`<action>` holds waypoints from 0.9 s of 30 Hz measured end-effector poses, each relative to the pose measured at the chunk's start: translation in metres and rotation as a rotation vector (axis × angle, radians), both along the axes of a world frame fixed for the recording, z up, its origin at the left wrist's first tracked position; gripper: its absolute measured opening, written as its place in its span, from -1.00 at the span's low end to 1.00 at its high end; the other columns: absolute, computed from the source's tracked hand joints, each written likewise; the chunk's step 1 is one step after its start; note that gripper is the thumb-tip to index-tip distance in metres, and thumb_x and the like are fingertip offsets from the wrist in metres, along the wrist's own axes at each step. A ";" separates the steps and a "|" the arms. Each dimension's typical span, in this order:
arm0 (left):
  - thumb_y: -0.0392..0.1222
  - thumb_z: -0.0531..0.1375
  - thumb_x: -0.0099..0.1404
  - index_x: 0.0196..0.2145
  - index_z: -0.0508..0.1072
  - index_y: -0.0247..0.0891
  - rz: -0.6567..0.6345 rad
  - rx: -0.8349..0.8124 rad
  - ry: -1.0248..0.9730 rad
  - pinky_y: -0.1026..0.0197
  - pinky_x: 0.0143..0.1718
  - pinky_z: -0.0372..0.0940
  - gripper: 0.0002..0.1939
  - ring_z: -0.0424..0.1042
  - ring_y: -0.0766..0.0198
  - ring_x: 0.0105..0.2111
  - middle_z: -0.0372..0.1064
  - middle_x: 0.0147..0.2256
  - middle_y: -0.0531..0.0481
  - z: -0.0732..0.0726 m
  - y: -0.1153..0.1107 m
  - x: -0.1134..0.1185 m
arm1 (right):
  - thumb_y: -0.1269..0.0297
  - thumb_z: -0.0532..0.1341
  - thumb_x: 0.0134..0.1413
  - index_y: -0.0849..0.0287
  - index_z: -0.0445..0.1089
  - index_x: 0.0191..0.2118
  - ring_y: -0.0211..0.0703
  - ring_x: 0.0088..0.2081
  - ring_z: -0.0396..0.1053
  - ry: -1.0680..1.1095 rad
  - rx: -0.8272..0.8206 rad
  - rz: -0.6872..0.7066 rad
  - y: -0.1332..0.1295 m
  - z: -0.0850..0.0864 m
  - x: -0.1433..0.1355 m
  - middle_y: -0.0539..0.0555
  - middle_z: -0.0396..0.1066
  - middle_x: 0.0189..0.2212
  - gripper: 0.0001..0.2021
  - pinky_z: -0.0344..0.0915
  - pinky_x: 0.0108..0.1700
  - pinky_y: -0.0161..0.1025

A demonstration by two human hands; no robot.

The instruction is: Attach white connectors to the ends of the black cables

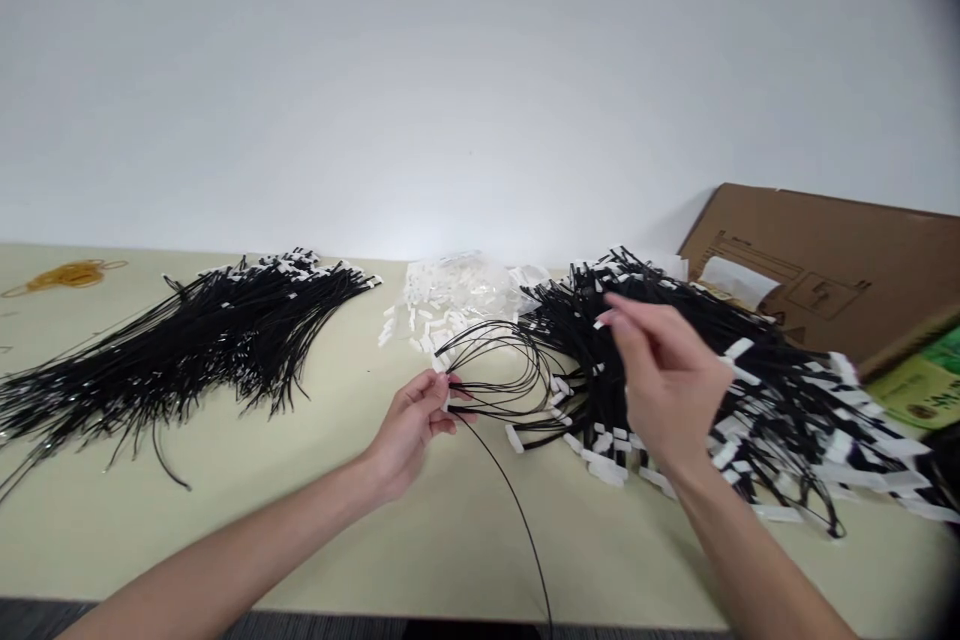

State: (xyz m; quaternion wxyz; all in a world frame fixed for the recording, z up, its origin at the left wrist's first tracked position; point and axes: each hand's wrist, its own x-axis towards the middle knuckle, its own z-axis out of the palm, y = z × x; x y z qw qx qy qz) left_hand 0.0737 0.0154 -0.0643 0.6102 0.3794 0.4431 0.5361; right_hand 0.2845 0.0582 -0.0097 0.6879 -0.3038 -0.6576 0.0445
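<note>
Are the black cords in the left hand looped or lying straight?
Looped. The left hand pinches the black cords at their ends, and they curve round in open loops above the table, with one loose strand trailing toward the near edge.

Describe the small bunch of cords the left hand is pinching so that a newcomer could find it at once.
On the beige table, look between the two big black cord heaps, just before the white clips. The left hand pinches a few looped cords there. Unlike the heaps, they curl in thin open loops, with one strand trailing to the table's near edge.
</note>
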 end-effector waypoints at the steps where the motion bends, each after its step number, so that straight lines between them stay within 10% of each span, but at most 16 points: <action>1: -0.01 0.13 0.14 -0.30 0.25 -0.35 -0.025 -0.003 0.000 0.38 -0.51 0.11 -0.68 0.38 0.30 -0.41 0.29 -0.33 -0.06 0.000 0.000 0.000 | 0.48 0.15 -0.02 0.15 0.39 -0.25 -0.30 -0.37 0.28 -0.150 0.071 0.011 -0.004 -0.003 -0.006 0.06 0.36 -0.37 -0.81 0.20 -0.43 -0.33; 7: -0.02 0.11 0.16 -0.32 0.25 -0.33 -0.163 0.005 0.002 0.38 -0.57 0.07 -0.71 0.36 0.34 -0.49 0.27 -0.37 -0.03 -0.002 0.000 0.002 | 0.49 0.18 -0.07 0.21 0.36 -0.34 -0.32 -0.43 0.22 -0.592 0.201 0.103 -0.010 -0.029 -0.032 0.01 0.36 -0.45 -0.89 0.15 -0.41 -0.30; 27: -0.07 0.06 0.22 -0.31 0.26 -0.36 -0.243 0.107 0.073 0.36 -0.53 0.08 -0.74 0.33 0.36 -0.50 0.30 -0.39 -0.09 -0.001 -0.003 0.003 | 0.46 0.17 -0.05 0.24 0.35 -0.38 -0.30 -0.43 0.07 -0.659 0.131 0.135 -0.011 -0.035 -0.032 0.01 0.28 -0.50 -0.94 0.08 -0.40 -0.31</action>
